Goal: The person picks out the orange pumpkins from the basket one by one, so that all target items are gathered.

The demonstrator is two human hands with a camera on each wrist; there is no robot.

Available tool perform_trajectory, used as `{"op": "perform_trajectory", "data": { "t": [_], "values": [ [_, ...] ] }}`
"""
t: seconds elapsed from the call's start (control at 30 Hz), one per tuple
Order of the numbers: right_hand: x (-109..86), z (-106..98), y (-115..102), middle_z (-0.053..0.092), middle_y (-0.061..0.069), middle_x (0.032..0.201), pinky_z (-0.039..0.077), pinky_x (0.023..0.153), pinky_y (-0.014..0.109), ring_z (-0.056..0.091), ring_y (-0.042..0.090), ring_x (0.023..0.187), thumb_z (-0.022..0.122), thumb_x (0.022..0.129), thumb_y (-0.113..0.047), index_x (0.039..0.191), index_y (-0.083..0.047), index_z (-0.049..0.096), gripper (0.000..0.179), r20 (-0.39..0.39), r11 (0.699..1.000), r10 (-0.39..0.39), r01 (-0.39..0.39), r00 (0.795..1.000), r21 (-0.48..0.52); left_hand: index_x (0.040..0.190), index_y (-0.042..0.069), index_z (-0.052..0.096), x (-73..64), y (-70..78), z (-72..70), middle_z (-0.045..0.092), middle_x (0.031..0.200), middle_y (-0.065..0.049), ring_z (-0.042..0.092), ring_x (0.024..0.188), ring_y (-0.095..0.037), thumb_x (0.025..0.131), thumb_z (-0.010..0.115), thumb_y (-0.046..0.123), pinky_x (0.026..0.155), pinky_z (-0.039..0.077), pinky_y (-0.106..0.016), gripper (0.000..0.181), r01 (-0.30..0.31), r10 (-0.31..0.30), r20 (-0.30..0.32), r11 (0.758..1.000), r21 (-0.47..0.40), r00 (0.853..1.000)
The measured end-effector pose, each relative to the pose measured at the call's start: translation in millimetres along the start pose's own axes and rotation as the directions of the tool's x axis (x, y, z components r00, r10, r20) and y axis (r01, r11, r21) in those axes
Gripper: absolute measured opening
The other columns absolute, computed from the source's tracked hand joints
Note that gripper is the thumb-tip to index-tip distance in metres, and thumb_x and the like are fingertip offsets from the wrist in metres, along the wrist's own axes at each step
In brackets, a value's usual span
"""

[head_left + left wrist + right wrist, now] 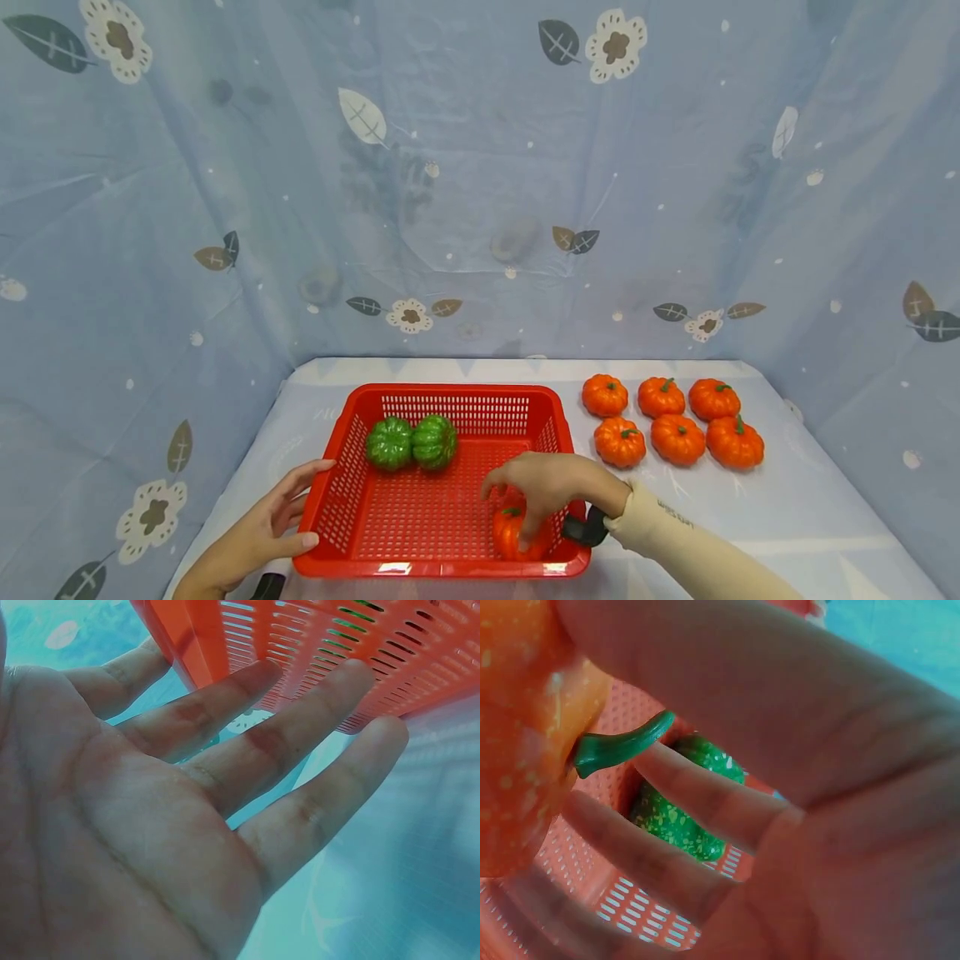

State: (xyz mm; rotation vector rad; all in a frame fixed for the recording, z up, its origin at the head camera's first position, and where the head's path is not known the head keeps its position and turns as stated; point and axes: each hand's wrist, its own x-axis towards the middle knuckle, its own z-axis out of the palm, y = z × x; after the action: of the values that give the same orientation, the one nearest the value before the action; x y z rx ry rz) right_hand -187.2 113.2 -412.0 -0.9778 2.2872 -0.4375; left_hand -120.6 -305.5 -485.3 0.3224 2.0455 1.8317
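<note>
A red perforated plastic basket (435,567) stands on the table, with two green toy pumpkins (412,443) side by side at its back left. One orange toy pumpkin (507,530) with a green stem is at the front right inside it. My right hand (551,483) reaches over that pumpkin, thumb against or close to its side. The right wrist view shows the fingers spread past the orange pumpkin (525,735), partly hidden behind it. My left hand (262,529) is at the basket's left side, fingers extended and spread along the wall (315,667).
Several orange toy pumpkins (678,440) lie in two rows on the table, right of the basket. A pale patterned cloth covers the table (750,517). Blue floral curtains (480,192) hang behind it and on both sides.
</note>
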Motion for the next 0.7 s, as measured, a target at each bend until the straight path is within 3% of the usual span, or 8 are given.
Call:
{"op": "perform_trajectory", "data": {
  "t": [0.2,0.33,0.5,0.7],
  "values": [
    [0.0,-0.5,-2.1,0.064,-0.016,0.108,0.052,0.092,0.030,0.056,0.006,0.099,0.096,0.071,-0.021,0.126,-0.028,0.067,0.062,0.058,0.998,0.037,-0.034,0.998,-0.057,0.161,0.014,0.020,1.5,-1.4,-0.3,0.013,0.164,-0.028,0.043,0.138,-0.048,0.097,0.066,0.008,0.090,0.059,-0.049,0.079,-0.002,0.003,-0.010,1.000,0.001,1.000],
    [0.1,0.6,-1.5,0.063,-0.016,0.108,0.052,0.091,0.029,0.055,0.005,0.097,0.096,0.072,-0.022,0.128,-0.029,0.064,0.065,0.055,0.998,0.042,-0.039,0.998,-0.055,0.161,0.014,0.020,1.3,-2.3,-1.3,0.013,0.163,-0.029,0.041,0.138,-0.048,0.098,0.065,0.007,0.090,0.059,-0.049,0.078,-0.004,0.004,0.002,1.000,0.001,1.000],
    [0.6,1.4,2.0,0.062,-0.014,0.108,0.053,0.089,0.027,0.057,0.005,0.095,0.096,0.072,-0.022,0.127,-0.028,0.061,0.065,-0.014,1.000,-0.013,0.013,1.000,-0.012,0.161,0.014,0.020,1.5,-2.9,-1.2,0.012,0.164,-0.029,0.041,0.138,-0.049,0.098,0.065,0.007,0.090,0.059,-0.049,0.078,-0.015,0.015,0.009,1.000,0.008,1.000],
    [0.7,-1.2,6.3,0.060,-0.016,0.118,0.049,0.101,0.030,0.054,0.005,0.109,0.094,0.075,-0.028,0.128,-0.024,0.062,0.062,-0.118,0.996,-0.094,0.094,0.989,-0.004,0.161,0.013,0.020,1.1,-3.2,-0.8,0.013,0.163,-0.029,0.043,0.137,-0.049,0.097,0.066,0.010,0.089,0.059,-0.048,0.079,-0.013,0.013,-0.005,1.000,0.017,1.000]
  ]
}}
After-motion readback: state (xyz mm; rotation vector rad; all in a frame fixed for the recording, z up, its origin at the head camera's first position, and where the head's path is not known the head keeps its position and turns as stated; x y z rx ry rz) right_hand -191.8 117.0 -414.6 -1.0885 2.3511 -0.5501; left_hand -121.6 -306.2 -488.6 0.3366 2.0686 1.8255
